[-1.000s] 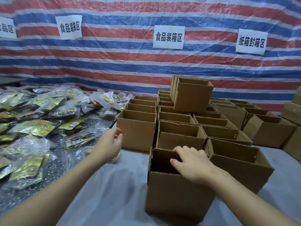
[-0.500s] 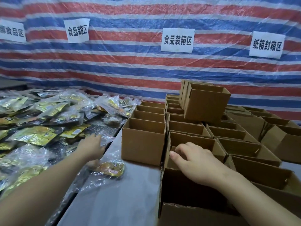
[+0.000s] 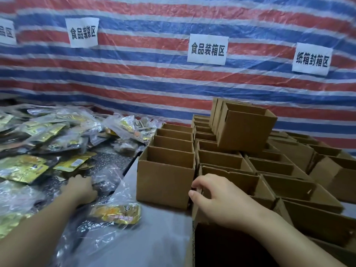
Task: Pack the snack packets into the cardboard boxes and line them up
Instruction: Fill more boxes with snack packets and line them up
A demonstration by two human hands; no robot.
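Many snack packets [image 3: 34, 166] in clear and gold wrapping lie heaped on the dark surface at the left. My left hand [image 3: 80, 187] rests palm down among them on a clear packet [image 3: 104, 180]; its fingertips are hidden behind the hand. Another packet with yellow contents [image 3: 117, 211] lies just right of that wrist, on the grey table. My right hand [image 3: 217, 197] grips the far left rim of the nearest open cardboard box [image 3: 194, 245], fingers curled over the edge. Rows of open empty boxes [image 3: 167, 182] stand behind it.
One box [image 3: 244, 132] sits tilted on top of the rows at the back. More open boxes [image 3: 331, 170] spread to the right edge. A striped tarpaulin wall [image 3: 154, 83] with white paper signs closes the back. A strip of grey table [image 3: 154, 237] shows at the front.
My left hand has reached further left and forward onto the packet pile. The nearest box has come closer to me, with my right hand still on its rim. The view has shifted.
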